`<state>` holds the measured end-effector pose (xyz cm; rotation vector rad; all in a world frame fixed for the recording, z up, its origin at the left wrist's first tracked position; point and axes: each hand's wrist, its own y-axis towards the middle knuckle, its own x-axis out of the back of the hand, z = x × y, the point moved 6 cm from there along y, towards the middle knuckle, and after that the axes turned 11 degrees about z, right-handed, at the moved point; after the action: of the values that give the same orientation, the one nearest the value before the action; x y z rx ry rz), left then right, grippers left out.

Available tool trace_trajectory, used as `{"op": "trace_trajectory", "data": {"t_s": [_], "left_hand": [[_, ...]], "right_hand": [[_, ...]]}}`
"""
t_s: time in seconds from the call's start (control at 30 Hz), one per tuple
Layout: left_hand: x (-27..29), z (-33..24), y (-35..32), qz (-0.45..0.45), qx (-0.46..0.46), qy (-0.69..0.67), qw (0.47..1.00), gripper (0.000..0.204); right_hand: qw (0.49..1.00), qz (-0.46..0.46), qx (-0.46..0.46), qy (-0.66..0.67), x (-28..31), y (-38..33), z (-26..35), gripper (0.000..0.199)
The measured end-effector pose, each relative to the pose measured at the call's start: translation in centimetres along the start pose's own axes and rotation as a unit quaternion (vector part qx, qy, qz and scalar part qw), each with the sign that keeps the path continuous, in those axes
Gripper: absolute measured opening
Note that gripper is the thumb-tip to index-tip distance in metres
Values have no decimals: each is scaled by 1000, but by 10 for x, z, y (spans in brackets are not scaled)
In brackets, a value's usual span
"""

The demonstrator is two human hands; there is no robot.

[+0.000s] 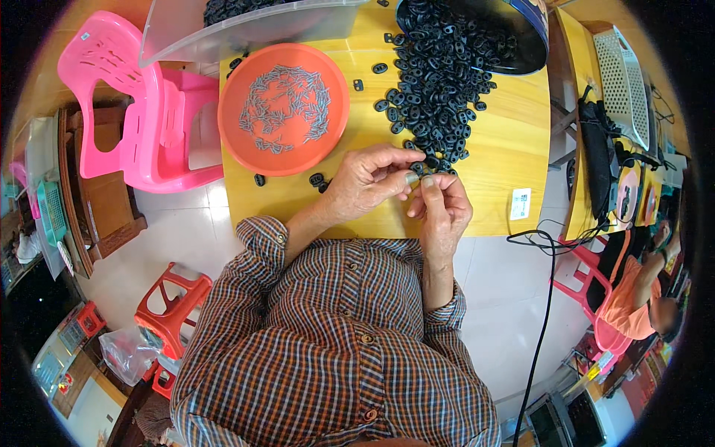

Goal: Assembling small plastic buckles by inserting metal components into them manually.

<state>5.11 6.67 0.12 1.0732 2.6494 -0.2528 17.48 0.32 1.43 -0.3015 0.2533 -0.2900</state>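
Observation:
My left hand (370, 180) is closed, its thumb and fingers pinching a small black oval plastic piece (417, 169). Close against it, the right hand (444, 208) is pinched too; whatever its fingertips hold is hidden. Just beyond both hands lies a heap of black two-hole oval plastic pieces (436, 97), spilling from a tipped dark round container (532, 37). Left of the heap, an orange-red round dish (231, 127) holds many small thin grey metal pieces (279, 97), too small to tell their kind.
The yellow table (506, 134) carries a clear plastic bin (246, 37) at the back and a white label (520, 204) on the right. A pink chair (141, 97) stands left, a red stool (173, 309) below it. A black cable (550, 298) hangs right; another person (631, 298) sits beyond.

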Motion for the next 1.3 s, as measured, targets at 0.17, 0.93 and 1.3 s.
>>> {"op": "trace_trajectory", "data": {"t_s": [0.17,0.93,1.3], "left_hand": [[0,1,0,4,-12,9,1000,30],[2,-1,-1,24,-52,61,997,29],[5,-5,-7,53,-12,-7,998,28]], "right_hand": [[1000,9,5,-2,-1,0,0,12],[985,108,-1,132,-1,8,-8,9],[963,186,-49,187,0,12,-15,8]]}}
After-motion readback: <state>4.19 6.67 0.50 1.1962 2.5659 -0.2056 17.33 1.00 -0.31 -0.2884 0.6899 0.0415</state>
